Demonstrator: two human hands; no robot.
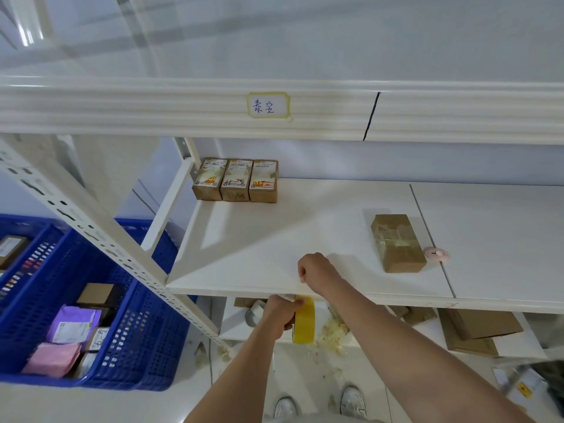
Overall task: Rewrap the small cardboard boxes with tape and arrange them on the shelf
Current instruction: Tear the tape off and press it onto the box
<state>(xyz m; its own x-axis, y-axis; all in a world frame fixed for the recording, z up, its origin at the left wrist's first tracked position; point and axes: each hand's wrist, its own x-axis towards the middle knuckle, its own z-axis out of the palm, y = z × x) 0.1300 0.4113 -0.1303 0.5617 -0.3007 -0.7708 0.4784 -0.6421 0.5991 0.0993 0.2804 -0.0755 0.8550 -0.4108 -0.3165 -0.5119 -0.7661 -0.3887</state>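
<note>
My left hand [279, 314] grips a yellow tape roll [304, 320] just below the front edge of the white shelf [274, 239]. My right hand [317, 270] is curled above the shelf's front edge, right over the roll; what its fingers pinch is too small to tell. A small cardboard box [396, 242] wrapped in clear tape lies on the shelf to the right of my hands. Three labelled small boxes [235, 180] stand side by side at the shelf's back left corner.
A small pink round object [437, 254] lies right of the lone box. A blue plastic crate [91, 315] with parcels and pouches sits on the floor at left. Flattened cardboard [476, 328] and tape scraps [331, 332] lie on the lower shelf.
</note>
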